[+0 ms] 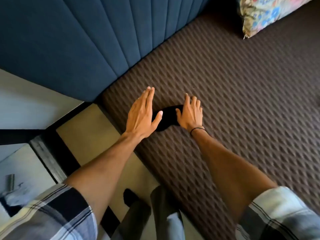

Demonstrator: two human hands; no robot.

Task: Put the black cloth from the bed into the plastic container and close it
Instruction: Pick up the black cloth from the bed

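- Bed [242,104], brown textured cover, fills most of the view; it is the landmark for everything below.
- Blue padded headboard [86,40] runs along the bed's far-left edge, touching the mattress.
- Floral pillow [265,13] lies at the bed's far right corner, well apart from the hands.
- Pale floor [97,135] sits off the bed's left edge; the person stands there and leans over, which is why both forearms reach in from the near side.
- Left hand [141,115] is over the bed near its left edge, fingers straight and together, thumb out over the cloth; grip wide, holding nothing. Looks poised to gather the cloth from its left.
- Right hand [190,113] lies flat on the bed just right of the left hand, fingers spread, covering the cloth's right end; grip wide, nothing clasped. Likely pinning the cloth so it doesn't slide.
- Black cloth [167,118], small and bunched, lies on the bed between the two hands, near the left edge.
- Plastic container not in view; the step in hand is picking up the cloth, so the task is barely begun.
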